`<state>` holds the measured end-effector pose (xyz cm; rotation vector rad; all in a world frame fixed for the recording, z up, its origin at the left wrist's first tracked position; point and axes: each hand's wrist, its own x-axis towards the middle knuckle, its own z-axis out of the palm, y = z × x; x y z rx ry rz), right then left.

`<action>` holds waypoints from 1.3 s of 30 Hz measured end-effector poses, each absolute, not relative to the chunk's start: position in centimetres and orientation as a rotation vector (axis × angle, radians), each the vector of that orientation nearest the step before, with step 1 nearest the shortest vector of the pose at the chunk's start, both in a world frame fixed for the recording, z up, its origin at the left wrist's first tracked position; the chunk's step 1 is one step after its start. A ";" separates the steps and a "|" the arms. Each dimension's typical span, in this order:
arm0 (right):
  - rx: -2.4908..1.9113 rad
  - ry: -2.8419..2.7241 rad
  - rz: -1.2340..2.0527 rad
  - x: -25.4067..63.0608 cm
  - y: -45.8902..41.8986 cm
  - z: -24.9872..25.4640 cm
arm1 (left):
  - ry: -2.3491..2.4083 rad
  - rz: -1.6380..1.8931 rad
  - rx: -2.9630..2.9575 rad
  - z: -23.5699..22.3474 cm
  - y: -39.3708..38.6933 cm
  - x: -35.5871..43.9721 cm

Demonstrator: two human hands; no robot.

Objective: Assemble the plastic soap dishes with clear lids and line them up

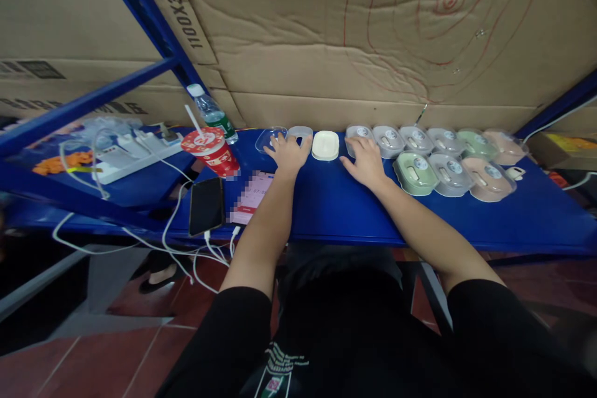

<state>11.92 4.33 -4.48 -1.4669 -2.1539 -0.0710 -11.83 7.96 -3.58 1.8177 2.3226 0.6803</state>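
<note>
My left hand (288, 154) lies with spread fingers over a clear lid (265, 138) and a greyish-white shallow piece (301, 132). I cannot tell whether it presses on either. Between my hands is a cream, rounded-square dish (325, 145), apart from both. My right hand (366, 161) is open, thumb out to the side, its fingers over the front of a grey container with a clear lid (358, 132). More clear-lidded containers extend to the right, among them a green one (415, 177), a grey one (450, 177) and a pink one (487, 181).
Left of my hands stand a red cup with a straw (212, 152) and a water bottle (212, 113). A dark phone (206, 206) and a lit phone (252, 198) lie near the front edge. White cables (180, 224) hang there. Cardboard (298, 43) backs the blue table (340, 217).
</note>
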 end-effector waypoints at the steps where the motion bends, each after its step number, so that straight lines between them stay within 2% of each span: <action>1: -1.519 -2.136 -0.108 12.2 4.4 -4.3 | 2.320 0.666 1.798 -3.7 8.1 -11.8; 7: -1.729 -2.162 -0.113 13.1 5.1 -5.0 | 2.295 0.637 1.789 -3.9 8.3 -11.5; 21: -1.668 -1.998 -0.003 13.8 6.5 -6.4 | 2.219 0.703 1.832 -4.3 8.7 -11.6; 33: -1.425 -1.755 0.025 14.4 7.9 -6.8 | 2.130 0.803 1.895 -5.0 9.2 -11.7; 39: -1.161 -1.640 0.065 13.7 6.7 -5.8 | 2.047 1.119 2.025 -5.2 9.4 -11.7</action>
